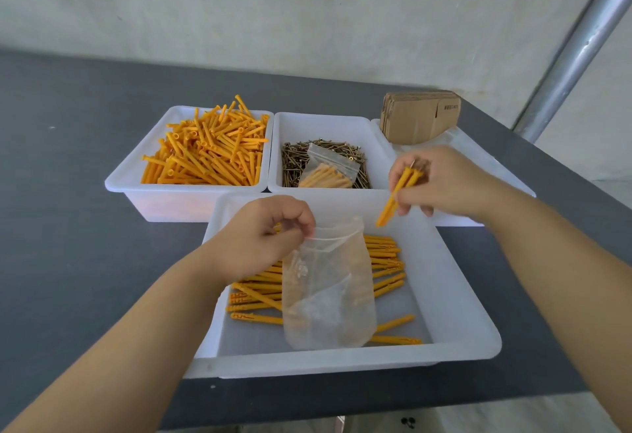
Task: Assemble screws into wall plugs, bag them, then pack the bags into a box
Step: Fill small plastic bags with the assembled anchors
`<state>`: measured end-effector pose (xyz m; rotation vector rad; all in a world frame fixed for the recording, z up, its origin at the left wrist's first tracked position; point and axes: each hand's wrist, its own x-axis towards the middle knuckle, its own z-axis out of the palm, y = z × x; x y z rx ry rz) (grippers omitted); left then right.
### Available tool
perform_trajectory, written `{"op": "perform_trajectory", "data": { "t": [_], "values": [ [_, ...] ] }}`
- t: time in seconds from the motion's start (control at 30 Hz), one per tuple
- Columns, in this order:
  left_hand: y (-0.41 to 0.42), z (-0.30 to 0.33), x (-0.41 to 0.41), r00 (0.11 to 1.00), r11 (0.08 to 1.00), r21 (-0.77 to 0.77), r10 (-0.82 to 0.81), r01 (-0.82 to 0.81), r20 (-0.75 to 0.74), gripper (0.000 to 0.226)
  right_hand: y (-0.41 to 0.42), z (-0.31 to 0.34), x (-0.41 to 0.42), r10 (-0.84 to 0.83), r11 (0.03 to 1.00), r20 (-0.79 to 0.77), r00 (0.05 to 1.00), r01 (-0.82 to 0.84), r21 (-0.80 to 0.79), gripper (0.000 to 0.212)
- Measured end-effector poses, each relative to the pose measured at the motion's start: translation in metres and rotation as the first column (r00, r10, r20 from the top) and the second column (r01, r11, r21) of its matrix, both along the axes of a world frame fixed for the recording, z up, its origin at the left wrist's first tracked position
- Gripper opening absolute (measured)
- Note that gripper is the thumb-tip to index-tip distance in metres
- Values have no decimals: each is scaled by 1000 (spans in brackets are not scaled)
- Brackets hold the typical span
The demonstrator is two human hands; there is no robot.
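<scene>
Bagging under way over the near tray (455,299). Left hand (263,237) pinching the rim of an empty clear bag (328,292), mouth held open above the tray. Right hand (441,183) gripping a small bunch of assembled plugs (398,193), tips just right of the bag mouth. One filled bag (328,172) behind the tray, on the screws (294,162). More assembled plugs loose in the tray; flat cardboard boxes (419,119) far right, none packed.

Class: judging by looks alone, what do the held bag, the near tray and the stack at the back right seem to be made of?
Bag: thin clear plastic film; plugs show through it.
Near tray: white, slightly translucent moulded plastic, smooth with rounded rim.
Stack: brown matte cardboard, probably flattened boxes.
</scene>
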<state>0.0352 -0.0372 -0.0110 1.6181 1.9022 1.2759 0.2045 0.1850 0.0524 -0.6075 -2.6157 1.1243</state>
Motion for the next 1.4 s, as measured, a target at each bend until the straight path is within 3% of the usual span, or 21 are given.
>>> {"op": "perform_trajectory", "data": {
  "t": [0.1, 0.17, 0.27, 0.4, 0.57, 0.77, 0.83, 0.9, 1.0, 1.07, 1.17, 1.33, 1.4],
  "values": [
    [-1, 1, 3, 999, 999, 17, -28, 27, 43, 18, -2, 11, -19, 7, 972, -181, 983, -50, -230, 21],
    [-1, 2, 5, 998, 998, 55, -32, 30, 50, 18, -11, 14, -36, 89, 935, -165, 982, -139, -325, 18],
    [-2, 6, 6, 1000, 991, 131, -6, 4, 13, 17, -24, 14, -59, 249, 924, 6, 968, -236, -301, 12],
    [-3, 10, 7, 995, 981, 186, 65, -50, -75, 13, -37, 10, -78, 398, 903, 298, 868, -314, -292, 13],
    [-2, 9, 3, 970, 979, 189, 114, -73, -216, 9, -37, 0, -75, 391, 908, 386, 836, -282, -309, 10],
    [-1, 6, -1, 956, 973, 198, 165, -118, -241, 8, -18, 0, -40, 185, 981, 241, 953, -163, -107, 9],
    [0, 5, -1, 957, 974, 196, 163, -117, -239, 8, -20, -5, -25, 231, 971, 401, 887, -239, -32, 3],
    [1, 5, -2, 959, 974, 189, 167, -125, -231, 8, -33, -23, -15, 333, 924, 604, 724, -377, -57, 9],
    [2, 4, -3, 963, 975, 177, 168, -131, -209, 8, -61, -55, -5, 374, 820, 720, 585, -571, 37, 22],
    [3, 3, -2, 965, 978, 164, 158, -125, -208, 8, -74, -67, -3, 358, 743, 723, 591, -649, 163, 22],
    [3, 3, 0, 968, 983, 148, 143, -113, -205, 8, -81, -73, -5, 360, 690, 719, 594, -688, 223, 18],
    [3, 2, 0, 972, 985, 140, 131, -104, -195, 8, -79, -71, -10, 327, 704, 759, 563, -681, 202, 19],
    [3, 2, -1, 973, 985, 140, 123, -97, -195, 8, -71, -61, -11, 309, 746, 734, 605, -632, 207, 17]
  ]
}}
